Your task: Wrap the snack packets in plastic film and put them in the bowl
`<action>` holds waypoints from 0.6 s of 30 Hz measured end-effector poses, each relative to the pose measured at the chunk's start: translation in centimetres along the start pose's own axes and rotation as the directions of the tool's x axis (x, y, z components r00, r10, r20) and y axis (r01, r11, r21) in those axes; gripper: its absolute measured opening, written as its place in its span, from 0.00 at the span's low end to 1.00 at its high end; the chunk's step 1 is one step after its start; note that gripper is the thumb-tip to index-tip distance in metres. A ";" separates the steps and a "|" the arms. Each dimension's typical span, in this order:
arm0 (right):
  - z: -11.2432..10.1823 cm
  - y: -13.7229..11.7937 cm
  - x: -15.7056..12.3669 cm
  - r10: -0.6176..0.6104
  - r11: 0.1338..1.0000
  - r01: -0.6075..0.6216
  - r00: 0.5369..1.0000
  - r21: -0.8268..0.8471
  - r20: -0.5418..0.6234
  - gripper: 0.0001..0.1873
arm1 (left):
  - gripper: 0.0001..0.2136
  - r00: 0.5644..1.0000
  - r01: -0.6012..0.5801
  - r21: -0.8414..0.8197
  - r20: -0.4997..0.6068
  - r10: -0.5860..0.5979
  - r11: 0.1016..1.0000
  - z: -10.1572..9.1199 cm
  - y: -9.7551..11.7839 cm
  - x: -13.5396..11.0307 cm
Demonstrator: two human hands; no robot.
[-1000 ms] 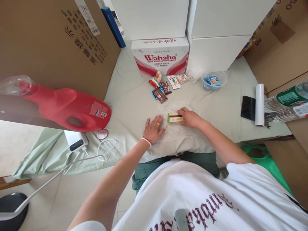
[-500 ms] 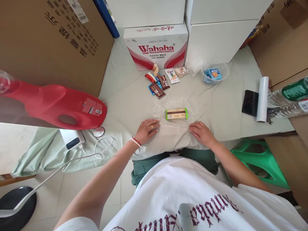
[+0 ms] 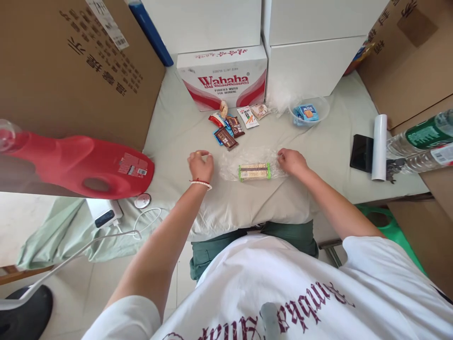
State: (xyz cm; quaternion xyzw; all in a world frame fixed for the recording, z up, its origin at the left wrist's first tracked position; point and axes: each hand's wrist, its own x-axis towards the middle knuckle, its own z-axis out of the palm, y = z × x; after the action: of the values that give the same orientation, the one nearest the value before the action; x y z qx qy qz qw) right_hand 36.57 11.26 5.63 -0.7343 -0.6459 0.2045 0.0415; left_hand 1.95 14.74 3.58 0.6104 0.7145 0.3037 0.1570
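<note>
A small snack packet (image 3: 254, 171) with bright green ends and a dark stripe along its middle lies on a crumpled sheet of clear plastic film (image 3: 230, 163). To its left, my left hand (image 3: 200, 166) is closed with the fingers curled in. Whether a bit of film is between those fingers cannot be made out. My right hand (image 3: 293, 162) pinches the film's right edge, just beyond the packet's right end. Neither hand touches the packet.
Behind the film lie several small snack packets (image 3: 226, 138) and a clear bowl (image 3: 323, 113) holding blue packs. A Wahaha carton (image 3: 222, 80) stands at the back. On the right are a white roll (image 3: 380, 148) and bottles; a red jug (image 3: 106, 165) is on the left.
Both hands have moved forward, away from my body, and the fingers have closed. The film's near edge has risen and folded toward the packet.
</note>
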 end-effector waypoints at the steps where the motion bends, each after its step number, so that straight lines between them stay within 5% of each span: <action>1: -0.4 0.0 0.3 -0.008 1.000 0.007 0.999 -0.022 -0.044 0.20 | 0.14 0.994 -0.038 0.029 -0.106 0.041 0.999 -0.9 0.4 -0.8; 2: -0.9 -0.1 0.6 -0.034 0.999 0.030 0.995 -0.039 -0.094 0.20 | 0.14 0.972 -0.107 0.071 -0.200 0.120 0.992 -1.8 0.9 -2.0; 4: -1.7 -0.7 1.5 -0.134 0.990 0.125 0.979 -0.066 -0.153 0.21 | 0.15 0.958 -0.191 0.098 -0.198 0.207 0.977 -2.8 2.2 -4.8; 7: -1.8 -2.8 3.5 -0.307 0.948 0.300 0.950 -0.106 -0.052 0.24 | 0.13 0.926 -0.377 0.085 0.039 0.375 0.922 -1.9 4.7 -8.8; 9: -1.0 -4.6 4.9 -0.354 0.923 0.361 0.932 -0.132 0.076 0.30 | 0.18 0.848 -0.490 0.117 0.296 0.441 0.864 -0.2 6.2 -10.2; 12: 0.2 -6.6 6.3 -0.315 0.932 0.344 0.925 -0.114 0.212 0.34 | 0.24 0.795 -0.516 0.179 0.464 0.390 0.838 2.1 7.0 -10.3; 15: 0.3 -7.4 6.4 -0.287 0.952 0.305 0.924 -0.034 0.253 0.22 | 0.25 0.796 -0.502 0.218 0.495 0.348 0.837 3.1 6.7 -9.3; 18: 0.0 -7.4 4.7 -0.405 0.914 0.399 0.890 0.071 0.211 0.17 | 0.24 0.781 -0.525 0.213 0.505 0.367 0.824 3.2 6.2 -8.8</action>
State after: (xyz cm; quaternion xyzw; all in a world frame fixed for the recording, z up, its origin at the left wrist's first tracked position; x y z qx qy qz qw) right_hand 30.03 17.03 6.88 -0.5570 -0.7816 0.2801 0.0202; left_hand 10.44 7.49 3.68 0.8343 0.5331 0.0567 0.1286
